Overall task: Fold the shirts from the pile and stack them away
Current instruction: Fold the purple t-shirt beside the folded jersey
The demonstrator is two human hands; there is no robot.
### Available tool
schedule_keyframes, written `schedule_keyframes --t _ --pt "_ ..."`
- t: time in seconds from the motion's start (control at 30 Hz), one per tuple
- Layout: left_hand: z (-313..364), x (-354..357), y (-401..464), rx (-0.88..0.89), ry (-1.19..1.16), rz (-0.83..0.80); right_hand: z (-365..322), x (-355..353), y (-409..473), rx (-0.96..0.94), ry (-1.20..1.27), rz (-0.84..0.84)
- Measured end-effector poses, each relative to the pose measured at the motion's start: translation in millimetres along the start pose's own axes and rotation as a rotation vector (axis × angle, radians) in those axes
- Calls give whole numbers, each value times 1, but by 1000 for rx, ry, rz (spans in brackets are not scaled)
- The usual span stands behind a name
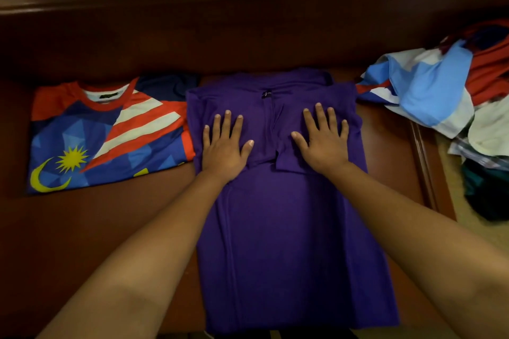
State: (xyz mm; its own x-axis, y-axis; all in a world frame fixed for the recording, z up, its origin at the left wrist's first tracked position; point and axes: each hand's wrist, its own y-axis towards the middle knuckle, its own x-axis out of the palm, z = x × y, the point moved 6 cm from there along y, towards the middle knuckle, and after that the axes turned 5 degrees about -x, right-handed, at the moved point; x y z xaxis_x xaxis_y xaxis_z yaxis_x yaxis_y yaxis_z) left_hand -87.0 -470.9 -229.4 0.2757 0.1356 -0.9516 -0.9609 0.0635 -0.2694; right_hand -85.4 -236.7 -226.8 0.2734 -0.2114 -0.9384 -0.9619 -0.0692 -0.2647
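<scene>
Two bare arms reach out from the bottom of the view, and between them lies the purple shirt (289, 228), spread long on the brown wooden bench (385, 151). Its bottom hem is closest to the person and hangs near the front edge. Both sides look tucked in already, so the shirt is a long narrow strip.

Farther up, the left hand (224, 146) lies flat on the folded-in left sleeve, fingers straight and spread. The right hand (323, 140) lies flat on the right sleeve the same way. Both are wide open and hold nothing; they only press the cloth down. The collar sits just past the fingertips.

I think this shirt is very light and very soft. It will flop and bend anywhere, and it cannot break. It may slide a little on the smooth wood. A good place to take hold looks like the two bottom corners, so the hem can be lifted up to the collar. Pinching only one layer could make the tucked sleeves slip open.

Left of the purple shirt, touching its edge, is a folded flag shirt (107, 135) with a yellow moon and star. Far off to the right is the pile of shirts (429, 85), all crumpled, still waiting
</scene>
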Motion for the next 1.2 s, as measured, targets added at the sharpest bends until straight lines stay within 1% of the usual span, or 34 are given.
schedule_keyframes --t 0.07,0.1,0.17,0.23,0.37,0.47,0.53,0.63,0.7,0.77,0.83,0.97,1.1,1.2 --pt "9 -4 -15 -4 -34 65 -3 -2 -10 -48 5 36" --pt "14 -2 -23 2 -39 72 -5 0 -15 -82 -3 37" --pt "19 9 -33 8 -16 24 -6 8 -20 -126 -35 -7" --pt "16 16 -32 4 25 -12 -4 14 -14 -115 -65 -43" --pt "9 13 -16 32 26 -45 -5 5 1 -82 -15 -56" --pt "11 3 -29 23 -41 8 -8 -9 -17 -86 74 5" --pt "15 0 -55 3 -91 57 -8 -13 -46 -95 138 53" --pt "18 7 -110 -53 -143 73 -1 -8 -106 -69 231 78" --pt "17 17 -150 -102 -166 53 8 4 -148 -37 263 61" --pt "16 29 -189 -127 -163 -1 14 17 -189 -8 268 24" --pt "15 41 -225 -125 -140 -31 15 30 -226 2 260 -15" --pt "8 57 -286 -107 -114 -24 13 44 -285 21 260 -50" --pt "1 72 -342 -101 -153 -7 12 51 -336 97 371 34" --pt "-6 81 -384 -175 -290 56 21 56 -377 185 566 182"
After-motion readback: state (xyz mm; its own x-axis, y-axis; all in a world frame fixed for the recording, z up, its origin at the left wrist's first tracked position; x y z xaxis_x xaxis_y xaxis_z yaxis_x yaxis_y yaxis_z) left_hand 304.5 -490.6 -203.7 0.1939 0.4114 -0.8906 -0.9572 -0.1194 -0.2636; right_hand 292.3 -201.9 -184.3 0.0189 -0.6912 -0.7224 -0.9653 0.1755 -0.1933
